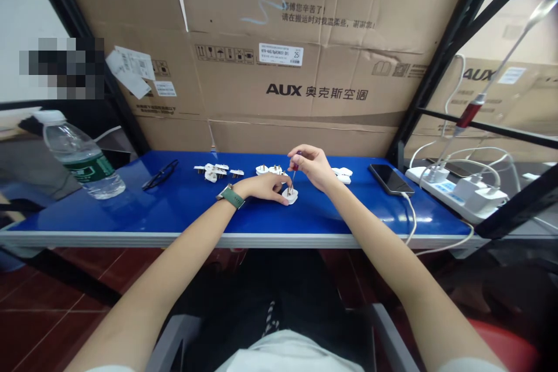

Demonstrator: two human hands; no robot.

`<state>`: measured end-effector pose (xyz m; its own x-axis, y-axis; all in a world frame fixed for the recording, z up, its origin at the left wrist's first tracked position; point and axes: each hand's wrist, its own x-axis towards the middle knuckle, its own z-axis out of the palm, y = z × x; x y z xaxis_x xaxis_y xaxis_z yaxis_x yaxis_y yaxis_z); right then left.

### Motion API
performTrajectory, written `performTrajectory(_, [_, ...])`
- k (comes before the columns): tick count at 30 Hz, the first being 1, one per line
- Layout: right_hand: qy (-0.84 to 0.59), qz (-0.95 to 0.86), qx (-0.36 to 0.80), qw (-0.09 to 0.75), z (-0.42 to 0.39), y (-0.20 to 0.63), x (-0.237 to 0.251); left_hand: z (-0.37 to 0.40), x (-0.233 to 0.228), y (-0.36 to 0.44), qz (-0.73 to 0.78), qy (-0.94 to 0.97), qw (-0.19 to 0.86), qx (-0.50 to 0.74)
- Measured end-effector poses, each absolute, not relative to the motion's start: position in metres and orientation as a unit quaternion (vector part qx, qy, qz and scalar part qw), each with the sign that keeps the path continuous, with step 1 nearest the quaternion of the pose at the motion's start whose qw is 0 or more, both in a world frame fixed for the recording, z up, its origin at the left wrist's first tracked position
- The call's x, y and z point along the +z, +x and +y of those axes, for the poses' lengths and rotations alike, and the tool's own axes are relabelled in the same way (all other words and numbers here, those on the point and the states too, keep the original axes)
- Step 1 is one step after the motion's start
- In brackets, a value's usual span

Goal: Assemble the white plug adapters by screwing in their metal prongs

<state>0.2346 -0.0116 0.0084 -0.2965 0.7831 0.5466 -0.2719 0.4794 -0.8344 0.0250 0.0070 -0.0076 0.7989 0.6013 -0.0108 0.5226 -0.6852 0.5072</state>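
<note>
My right hand [314, 167] pinches a small screwdriver [295, 167] with a dark red handle, held nearly upright. Its tip meets a white power plug [291, 196] that lies on the table with its pins upward. Thumb and fingers of my left hand [267, 187], with a green-strapped watch at the wrist, hold that plug from the left side. Just behind my left hand are more white plugs [263, 170], partly covered by it. White plug pieces [343, 174] lie beyond my right wrist, partly hidden. Further left sits a group of white plug parts [214, 172] with dark pins.
The blue tabletop [174, 215] has a phone [390, 179] on a white cable at right, beside a power strip [457, 192] with chargers. Glasses [161, 175] and a water bottle [85, 157] stand at left. A cardboard panel [305, 116] walls the back.
</note>
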Motion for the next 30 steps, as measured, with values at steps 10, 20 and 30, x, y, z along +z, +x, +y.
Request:
performTrajectory(10, [-0.189, -0.678, 0.467, 0.535, -0.012, 0.233, 0.006, 0.006, -0.006, 0.025, 0.304, 0.922, 0.230, 0.072])
performTrajectory(20, [-0.211, -0.681, 0.469, 0.521, -0.014, 0.234, 0.008, -0.009, 0.000, 0.030, 0.304, 0.948, 0.044, 0.086])
performTrajectory(30, [-0.232, -0.671, 0.462, 0.532, -0.012, 0.235, 0.009, -0.009, -0.005, 0.033, 0.282, 0.957, 0.003, 0.074])
